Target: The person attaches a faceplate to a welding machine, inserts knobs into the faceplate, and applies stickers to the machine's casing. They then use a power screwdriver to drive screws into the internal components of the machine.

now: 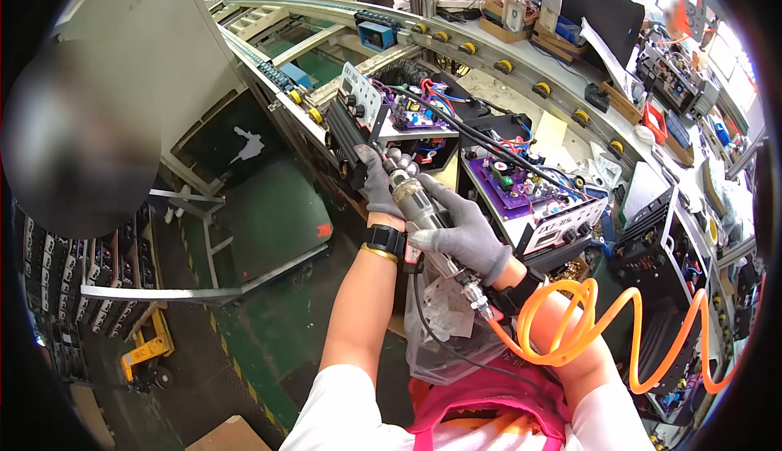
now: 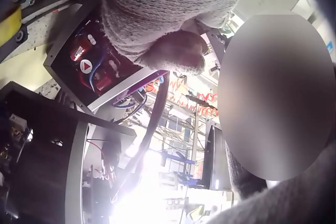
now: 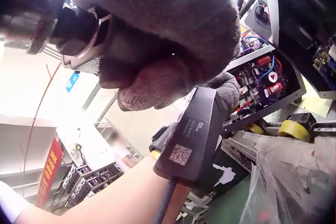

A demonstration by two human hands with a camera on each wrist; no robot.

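Note:
My gloved right hand (image 1: 468, 235) grips an air screwdriver (image 1: 417, 204) near the middle of the head view, its forefinger lying forward along the metal body. An orange coiled hose (image 1: 562, 325) joins its rear end. At the tool's front end is my gloved left hand (image 1: 379, 186), with fingertips bent in close by the nose; I cannot tell what these fingers hold. Just beyond stands an open-topped electronic unit (image 1: 411, 117) with a purple board, a white knobbed front panel and dark ribbed side. A second such unit (image 1: 521, 186) sits to the right.
A roller conveyor (image 1: 456, 44) curves behind the units, with yellow wheels along its rail. Black cables (image 1: 489, 137) cross over both units. More open chassis (image 1: 664, 247) stand at right, a plastic bag (image 1: 444, 329) hangs below my hands, and a yellow hand truck (image 1: 148, 349) is at lower left.

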